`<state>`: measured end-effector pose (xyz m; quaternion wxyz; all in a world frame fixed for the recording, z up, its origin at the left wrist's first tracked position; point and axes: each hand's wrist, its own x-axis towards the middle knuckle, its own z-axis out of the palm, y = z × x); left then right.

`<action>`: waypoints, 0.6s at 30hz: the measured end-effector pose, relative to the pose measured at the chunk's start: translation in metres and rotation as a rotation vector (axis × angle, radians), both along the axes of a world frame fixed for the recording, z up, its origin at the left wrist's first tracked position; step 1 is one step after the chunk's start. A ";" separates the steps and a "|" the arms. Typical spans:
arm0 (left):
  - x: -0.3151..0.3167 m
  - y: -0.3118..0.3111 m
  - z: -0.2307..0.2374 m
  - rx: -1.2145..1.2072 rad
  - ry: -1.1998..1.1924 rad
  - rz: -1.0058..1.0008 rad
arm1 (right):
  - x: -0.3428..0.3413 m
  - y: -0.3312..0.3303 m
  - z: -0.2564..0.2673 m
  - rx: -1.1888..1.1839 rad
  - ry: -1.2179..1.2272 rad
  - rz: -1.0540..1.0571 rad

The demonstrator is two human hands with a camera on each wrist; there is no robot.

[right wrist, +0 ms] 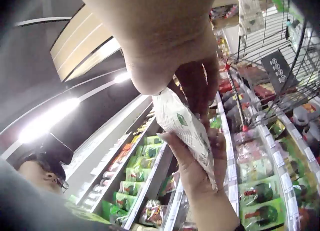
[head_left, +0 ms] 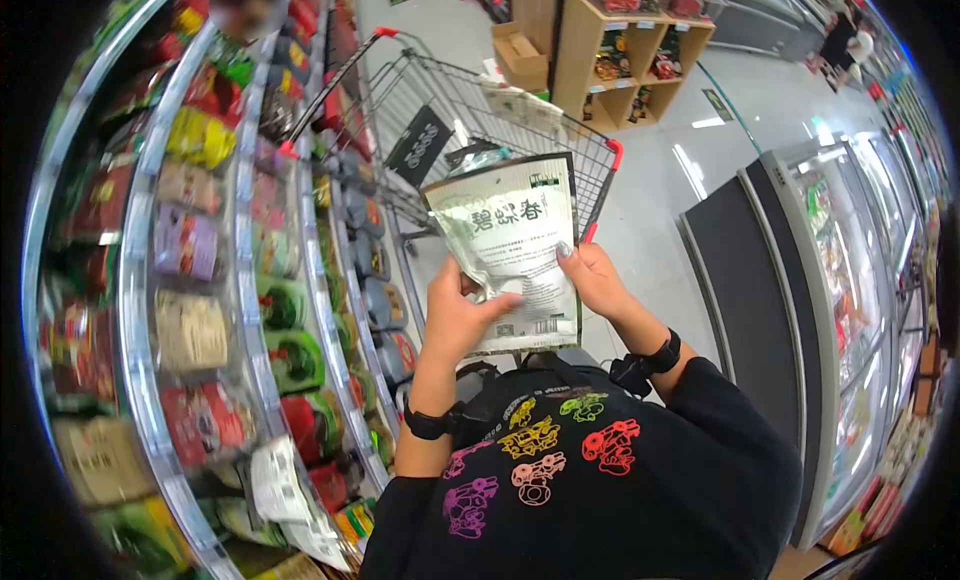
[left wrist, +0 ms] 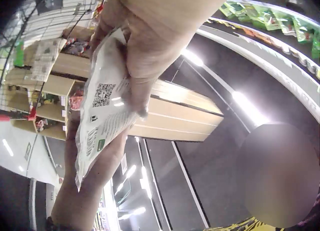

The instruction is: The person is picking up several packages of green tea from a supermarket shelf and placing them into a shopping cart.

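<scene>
Both hands hold a pale green-white tea bag (head_left: 515, 235) with dark Chinese characters, upright in front of the chest in the head view. The left hand (head_left: 452, 315) grips its left edge, thumb lying across the printed face. On the opposite edge, the right hand (head_left: 598, 285) pinches the bag, its thumb on the front and its other fingers behind. A QR code on the bag (left wrist: 105, 95) faces the left wrist camera. Seen from the right wrist, the bag (right wrist: 182, 126) appears nearly edge-on between the two hands.
A wire shopping cart (head_left: 600, 160) stands just ahead, with a few items inside. Shelves (head_left: 150, 280) of packaged goods run along the left. At right is a long freezer case (head_left: 760, 310); a wooden display shelf (head_left: 570, 55) stands beyond the cart. Two people (head_left: 845, 50) are far off.
</scene>
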<state>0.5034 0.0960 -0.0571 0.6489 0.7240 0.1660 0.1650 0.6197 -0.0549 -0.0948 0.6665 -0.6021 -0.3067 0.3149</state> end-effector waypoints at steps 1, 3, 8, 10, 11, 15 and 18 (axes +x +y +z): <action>-0.017 0.000 -0.001 -0.107 -0.067 0.023 | -0.013 0.003 0.006 0.023 0.004 0.037; -0.052 -0.004 0.008 -0.130 -0.189 0.097 | -0.037 0.012 0.019 0.081 0.013 0.118; -0.150 -0.013 0.032 -0.214 -0.333 0.367 | -0.112 0.042 0.050 0.180 0.181 0.355; -0.198 -0.012 0.026 -0.150 -0.332 0.458 | -0.144 0.052 0.061 0.181 0.248 0.466; -0.218 -0.014 0.033 -0.185 -0.365 0.476 | -0.160 0.058 0.060 0.199 0.276 0.530; -0.281 -0.022 0.042 -0.259 -0.441 0.595 | -0.223 0.075 0.067 0.205 0.370 0.624; -0.319 -0.028 0.040 -0.301 -0.477 0.658 | -0.264 0.076 0.071 0.216 0.399 0.628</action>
